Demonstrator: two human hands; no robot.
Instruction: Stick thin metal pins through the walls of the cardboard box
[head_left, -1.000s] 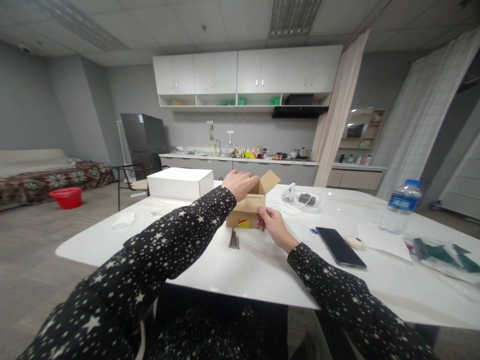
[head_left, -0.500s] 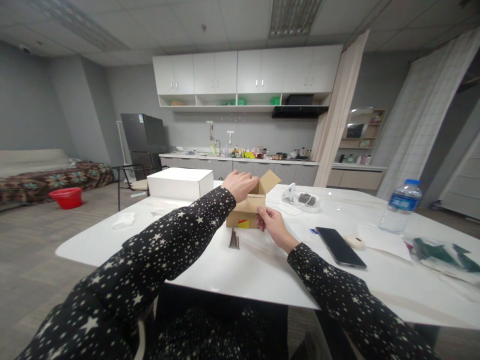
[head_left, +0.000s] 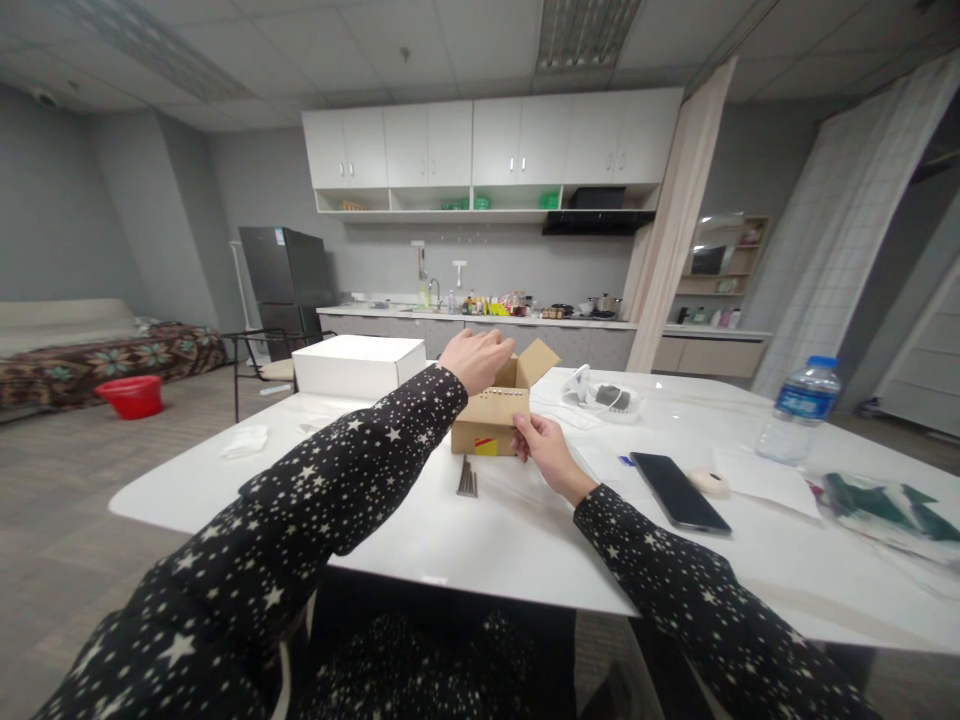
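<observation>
A small brown cardboard box [head_left: 472, 440] with a red and yellow label stands on the white table. One of its side flaps is raised at the right. A row of small dots, too small to make out, runs along its front flap. My right hand [head_left: 546, 452] pinches the front flap at its right corner. Over the box's left side is my left hand [head_left: 476, 360], its fingers curled down and closed. Their tips are hidden, so what they hold does not show. Several long metal nails [head_left: 467, 478] lie on the table in front of the box.
A white box [head_left: 360, 366] stands behind my left forearm. To the right lie a black phone [head_left: 679, 492], a pale rounded object [head_left: 707, 482], a paper sheet and a green plastic packet [head_left: 889, 508]. A water bottle [head_left: 801, 410] stands there too. Behind is a white corded device [head_left: 600, 398].
My left hand has shifted slightly up and to the left, showing more of the row of dots. My right hand keeps its hold on the flap.
</observation>
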